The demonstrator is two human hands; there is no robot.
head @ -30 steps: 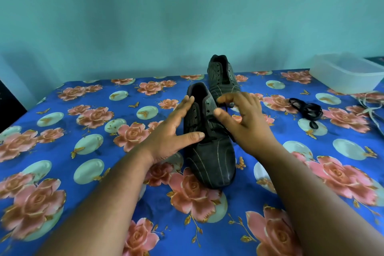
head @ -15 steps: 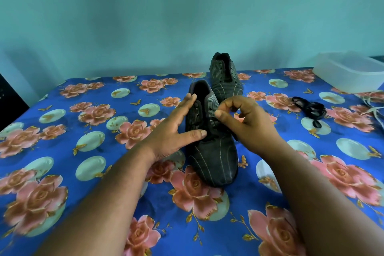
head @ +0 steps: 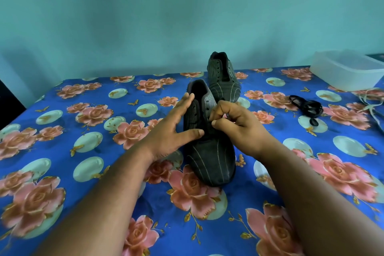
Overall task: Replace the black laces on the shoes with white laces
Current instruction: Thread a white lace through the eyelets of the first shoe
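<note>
Head view shows your left hand point(head: 174, 131) spread wide, fingers straight, resting against the left side of the near dark grey pinstriped shoe point(head: 209, 151) at centre frame, its thumb lying across the lace area. Your right hand point(head: 239, 124) is curled at the shoe's right side, thumb and forefinger pinching the thin black lace point(head: 227, 114) just beside the eyelets; only a small loop of it shows between the fingers. The shoe's toe points toward the bottom of the frame. Behind it, higher in the picture, stands the second dark grey pinstriped shoe point(head: 221, 77), its eyelets bare. To the right of centre lies a loose coil of black lace point(head: 307, 108) on the blue rose-patterned cloth of the table point(head: 62, 151), well apart from both shoes. At the right edge, pale white laces point(head: 372, 106) trail below a translucent white plastic box point(head: 345, 72) in the upper right. No brand, label or writing can be read anywhere.

Compared with half a second ago, your right hand has closed tighter and sits a little lower against the shoe's right flap, while your left hand holds the same spread pose and both shoes lie where they were.
</note>
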